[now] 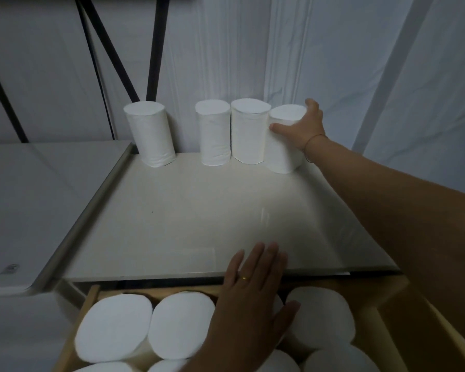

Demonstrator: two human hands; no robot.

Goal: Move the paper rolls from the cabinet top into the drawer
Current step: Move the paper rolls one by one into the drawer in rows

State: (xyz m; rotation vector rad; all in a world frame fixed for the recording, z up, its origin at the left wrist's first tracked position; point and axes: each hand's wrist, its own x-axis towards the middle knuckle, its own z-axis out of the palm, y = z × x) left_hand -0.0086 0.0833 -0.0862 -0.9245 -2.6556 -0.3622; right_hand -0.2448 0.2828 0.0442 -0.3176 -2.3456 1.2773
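Cabinet top [188, 210]: four paper rolls standing along the back edge, one [151, 135] apart at left, two [213, 132] [249, 131] side by side, the rightmost roll [283, 140] tilted. Right hand [304, 124] wraps around that tilted roll. Left hand [253, 296], fingers together and flat (ring worn), rests over the rolls in the drawer [424, 326], which stands pulled out below, rolls [113, 328] upright inside.

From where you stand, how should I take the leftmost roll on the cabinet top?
Grip the leftmost roll around its upper side wall, thumb on one side, fingers on the other. Come from the front or its right: there is a gap to the next roll, and the wall behind blocks the back. It leans slightly, so steady it as you lift. The right hand already grips the rightmost roll this way.
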